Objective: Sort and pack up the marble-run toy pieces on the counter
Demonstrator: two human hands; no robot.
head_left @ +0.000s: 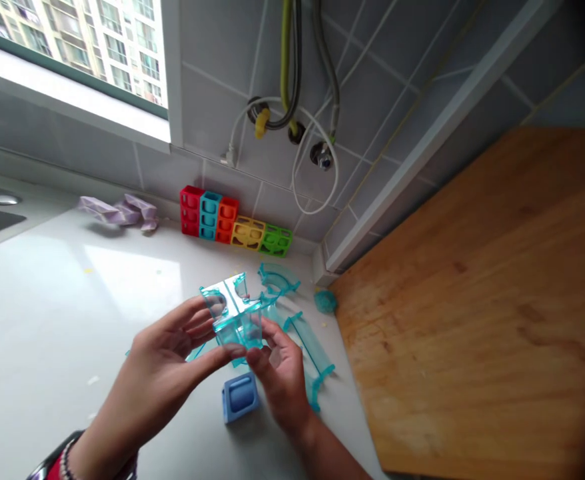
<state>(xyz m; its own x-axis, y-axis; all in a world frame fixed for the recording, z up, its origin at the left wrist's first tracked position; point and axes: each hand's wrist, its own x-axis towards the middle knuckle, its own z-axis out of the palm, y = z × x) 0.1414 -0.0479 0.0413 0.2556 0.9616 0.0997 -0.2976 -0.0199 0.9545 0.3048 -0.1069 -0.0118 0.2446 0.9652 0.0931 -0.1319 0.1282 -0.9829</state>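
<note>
Between my two hands I hold a clear teal plastic block [236, 312], raised above the white counter [172, 400]. My left hand [167, 360] grips it from the left, with the thumb along its lower front edge. My right hand [282, 373] holds its right side, thumb at the bottom corner. Below the hands sits a solid blue block [240, 397] with a rounded opening. Several clear teal track pieces, one a straight channel [310, 343] and one a curved channel [280, 277], lie behind and right of my right hand, partly hidden by it.
Along the wall stand red [190, 212], blue [209, 217], orange [227, 220], yellow [248, 233] and green [276, 241] blocks. Crumpled lilac material [122, 210] lies left of them. A wooden board [472, 320] rises at right, near a teal lump [325, 301]. Hoses [287, 67] hang above.
</note>
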